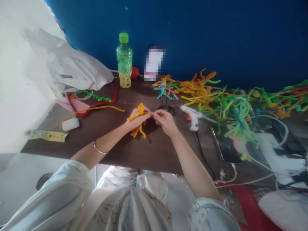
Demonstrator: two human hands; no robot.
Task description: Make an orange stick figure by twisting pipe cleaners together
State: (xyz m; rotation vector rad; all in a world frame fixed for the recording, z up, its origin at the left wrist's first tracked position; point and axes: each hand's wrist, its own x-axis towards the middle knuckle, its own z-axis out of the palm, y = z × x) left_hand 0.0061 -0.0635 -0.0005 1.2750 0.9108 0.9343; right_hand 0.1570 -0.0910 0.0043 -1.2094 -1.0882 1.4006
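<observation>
My left hand (137, 119) is closed around an orange pipe-cleaner figure (141, 109), whose coiled round top sticks up above the fingers. Its loose orange strands hang down below the hand. My right hand (166, 121) pinches the end of an orange strand that stretches across from the figure, just right of my left fingertips. Black-handled scissors (170, 110) lie right behind my right hand. To the right of that hand rests a white glue gun (192, 116) with an orange trigger.
A green-capped tea bottle (124, 69) and a phone (154, 62) stand at the back. Heaped pipe-cleaner figures (199, 86) cover the right rear. On the left are a white case (70, 124), a yellow wrapper (49, 135) and a plastic bag (79, 67). Cables run along the right side.
</observation>
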